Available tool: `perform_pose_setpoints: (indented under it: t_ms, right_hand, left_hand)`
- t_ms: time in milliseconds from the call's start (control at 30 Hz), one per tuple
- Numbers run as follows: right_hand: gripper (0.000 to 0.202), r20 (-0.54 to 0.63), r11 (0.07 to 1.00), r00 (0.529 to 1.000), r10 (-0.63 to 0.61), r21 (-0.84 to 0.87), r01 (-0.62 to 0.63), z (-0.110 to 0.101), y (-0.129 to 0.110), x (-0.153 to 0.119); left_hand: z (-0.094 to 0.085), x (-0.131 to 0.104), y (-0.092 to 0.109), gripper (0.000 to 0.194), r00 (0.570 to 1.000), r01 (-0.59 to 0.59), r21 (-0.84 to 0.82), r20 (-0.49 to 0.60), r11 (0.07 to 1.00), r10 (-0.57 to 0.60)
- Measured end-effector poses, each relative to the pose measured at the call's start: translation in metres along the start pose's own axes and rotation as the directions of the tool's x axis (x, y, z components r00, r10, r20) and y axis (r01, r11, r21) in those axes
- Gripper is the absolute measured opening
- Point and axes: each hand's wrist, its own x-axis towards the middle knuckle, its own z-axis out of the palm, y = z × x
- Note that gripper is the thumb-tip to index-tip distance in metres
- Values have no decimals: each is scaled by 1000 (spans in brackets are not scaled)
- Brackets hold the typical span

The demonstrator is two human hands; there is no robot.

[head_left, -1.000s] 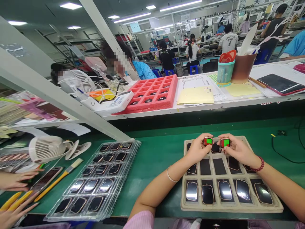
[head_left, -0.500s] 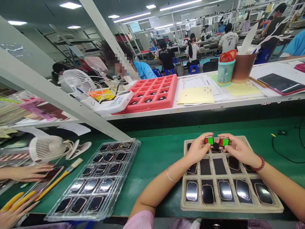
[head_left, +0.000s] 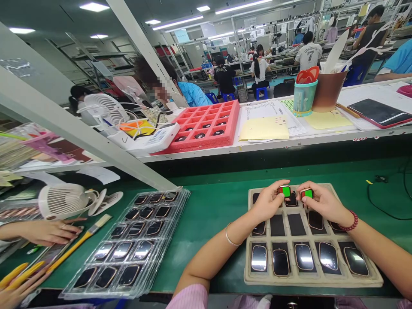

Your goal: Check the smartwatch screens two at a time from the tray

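Observation:
My left hand [head_left: 269, 200] pinches a small watch [head_left: 285, 191] with a lit red and green screen. Another lit watch [head_left: 307, 194] is held in my right hand [head_left: 323, 200], tilted a little. Both hands are above the back row of a beige tray [head_left: 313, 279]. Dark-screened watches, such as the one at its front left [head_left: 259, 258], lie in the compartments. Two middle-row compartments [head_left: 277, 225] show only their dark bottoms. One more watch [head_left: 291, 199] lies in the back row between my hands.
Stacked clear trays of watches [head_left: 146, 257] lie to the left. Further left are a co-worker's hands [head_left: 48, 231], a brush [head_left: 86, 235] and a white fan [head_left: 64, 201]. The shelf behind holds a red foam tray [head_left: 206, 124], papers and cups. A thin cable [head_left: 375, 206] lies at right.
The lit watches have shifted slightly right, and the right one is now more tilted and partly covered by my fingers. The co-worker's upper hand at left has moved right.

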Motion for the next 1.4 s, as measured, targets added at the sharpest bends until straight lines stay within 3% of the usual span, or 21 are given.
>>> perform_pose_setpoints:
  t_ms: [433, 633, 800, 933, 1133, 1400]
  right_hand:
    - [12, 2, 1000, 1000, 0, 6, 0, -4, -5, -2]
    - [9, -5, 1000, 1000, -15, -2, 15, -4, -3, -2]
    - [29, -35, 1000, 999, -1, 7, 2, -2, 4, 1]
    - [30, -65, 999, 998, 0, -39, -2, -2, 7, 2]
    - [41, 2, 999, 999, -52, -15, 52, 0, 6, 1]
    - [39, 24, 999, 999, -44, -27, 45, -1, 6, 2]
  left_hand:
    - [-2, -1, 7, 35, 1000, 8, 49, -22, 999, -7]
    - [-1, 0, 2, 32, 1000, -12, -11, -21, 1000, 12]
    - [1, 2, -3, 42, 1000, -8, -43, -21, 999, 7]
    - [1, 3, -3, 36, 999, -15, -19, -42, 1000, 15]
    - [1, 3, 1, 45, 998, 9, -13, -58, 1000, -10]
    - [0, 4, 1, 37, 998, 3, -19, -62, 1000, -4]
